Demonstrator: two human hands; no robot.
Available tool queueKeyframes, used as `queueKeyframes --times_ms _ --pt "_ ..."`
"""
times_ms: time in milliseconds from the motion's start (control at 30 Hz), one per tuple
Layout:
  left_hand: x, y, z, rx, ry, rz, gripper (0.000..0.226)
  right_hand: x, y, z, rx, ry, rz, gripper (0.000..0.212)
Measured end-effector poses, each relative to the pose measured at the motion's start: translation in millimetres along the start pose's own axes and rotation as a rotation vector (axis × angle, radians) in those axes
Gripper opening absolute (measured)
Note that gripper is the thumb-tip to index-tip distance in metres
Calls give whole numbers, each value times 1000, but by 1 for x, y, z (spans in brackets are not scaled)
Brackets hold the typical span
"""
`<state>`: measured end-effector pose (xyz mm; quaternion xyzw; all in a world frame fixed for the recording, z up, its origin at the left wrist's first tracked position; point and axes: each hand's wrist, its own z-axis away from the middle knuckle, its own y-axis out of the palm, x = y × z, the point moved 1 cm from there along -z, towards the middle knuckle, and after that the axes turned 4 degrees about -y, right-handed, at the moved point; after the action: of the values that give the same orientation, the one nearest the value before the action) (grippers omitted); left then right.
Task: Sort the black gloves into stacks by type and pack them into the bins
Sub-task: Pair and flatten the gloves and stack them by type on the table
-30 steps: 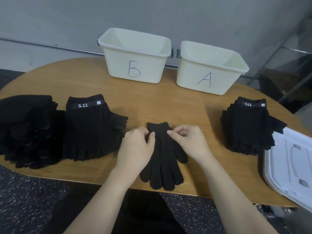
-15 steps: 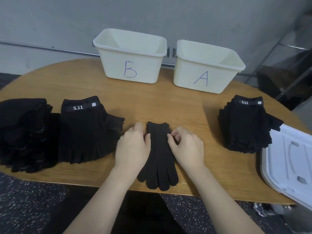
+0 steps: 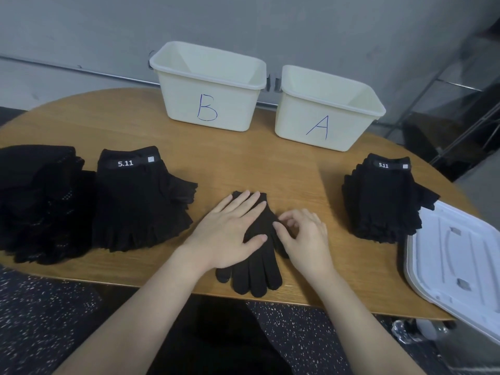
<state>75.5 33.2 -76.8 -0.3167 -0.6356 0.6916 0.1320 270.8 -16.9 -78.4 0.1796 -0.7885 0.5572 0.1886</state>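
Note:
A plain black full-finger glove (image 3: 255,274) lies at the table's front middle, fingers toward me. My left hand (image 3: 230,234) rests flat on its cuff and palm, fingers spread. My right hand (image 3: 305,236) touches the glove's right edge with curled fingers. A stack of fingerless "5.11" gloves (image 3: 138,201) sits to the left, and a second such stack (image 3: 384,198) to the right. A heap of dotted black gloves (image 3: 40,204) lies at the far left. Bin B (image 3: 208,87) and bin A (image 3: 327,109) stand at the back, nothing visible inside.
A white plastic lid (image 3: 457,261) lies at the table's right front edge, close to the right stack. The wooden table (image 3: 270,163) is oval, its front edge just under the glove's fingertips. A grey wall runs behind the bins; speckled dark floor lies below.
My hands let go of the glove's cuff. The left hand has flattened over the glove, and the right has slid down along its right side.

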Motion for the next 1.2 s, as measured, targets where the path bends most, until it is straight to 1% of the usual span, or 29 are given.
queueKeyframes --times_ms 133,267,333,400,467,500,567,633,667,733,800,900,1000,1067,1133,1200 --pt "1 0 0 19 15 2 92 -7 -12 27 19 21 8 16" --pt "0 -2 2 59 24 -6 111 -8 -24 50 50 8 -28 19" --pt "-1 -3 3 56 15 -14 116 -5 -29 57 61 16 -16 21" --pt "-5 -1 3 37 -42 -13 117 3 -32 63 30 -11 -1 23" --pt "-14 2 2 -11 -155 21 109 12 -35 64 2 -48 10 30" --pt "-19 3 0 -46 -213 61 99 18 -35 63 21 -53 31 37" --pt "-24 1 -2 -125 -289 143 73 27 -33 63 145 -43 132 57" --pt "-22 -5 -1 -238 -304 150 55 31 -28 66 293 -45 260 69" --pt "-19 -6 0 -290 -293 127 50 29 -25 70 340 -51 301 70" --pt "-11 -5 5 -345 -266 91 41 21 -28 73 357 -72 333 69" --pt "-6 -1 12 -366 -255 112 36 10 -38 68 337 -25 306 69" --pt "-7 4 19 -416 -253 175 29 0 -51 51 267 69 242 62" --pt "-10 6 24 -466 -286 237 27 17 -47 36 149 40 178 62" --pt "-10 7 24 -458 -298 236 31 43 -31 29 163 -44 164 57" --pt "-9 7 23 -409 -297 219 36 64 -7 22 232 -113 195 55" --pt "-9 7 22 -366 -308 206 38 72 15 18 315 -102 247 57"
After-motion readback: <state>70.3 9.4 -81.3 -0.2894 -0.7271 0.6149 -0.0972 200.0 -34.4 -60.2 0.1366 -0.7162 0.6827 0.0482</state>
